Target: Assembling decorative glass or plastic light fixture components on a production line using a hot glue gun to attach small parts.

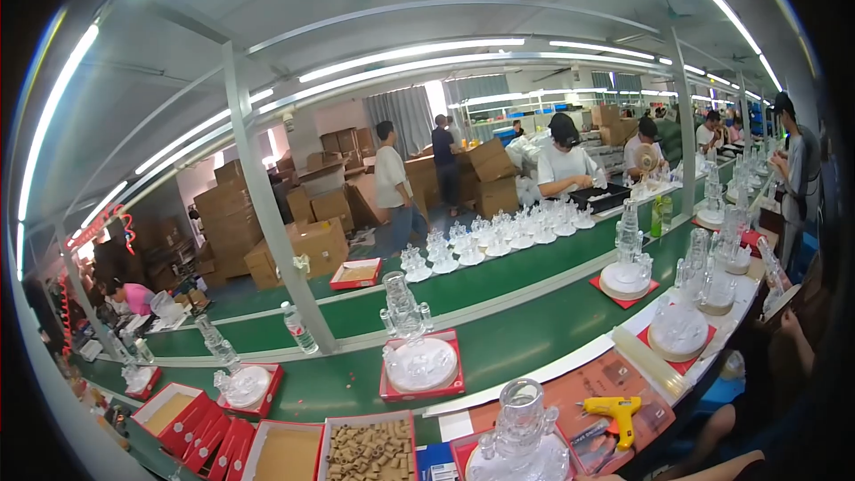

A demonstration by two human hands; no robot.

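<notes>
At the lower right edge, a bare forearm (712,468) reaches in, and only a sliver of my right hand (607,477) shows; its fingers are mostly cut off. That hand is beside the red tray holding a clear, tower-shaped piece (522,410) on a white round base. I cannot tell whether it touches the tray. My left hand is out of view. Close by, a yellow glue gun (614,411) lies on an orange printed sheet (570,383). To the left is a box of short brown cardboard tubes (370,450).
More clear pieces (423,361) in red trays line the green conveyor (499,325). Red boxes (174,410) stand at lower left; a water bottle (298,328) is by the post. Clear sticks (655,361) lie at right, near a co-worker's hand (791,325). Other people work across the belt.
</notes>
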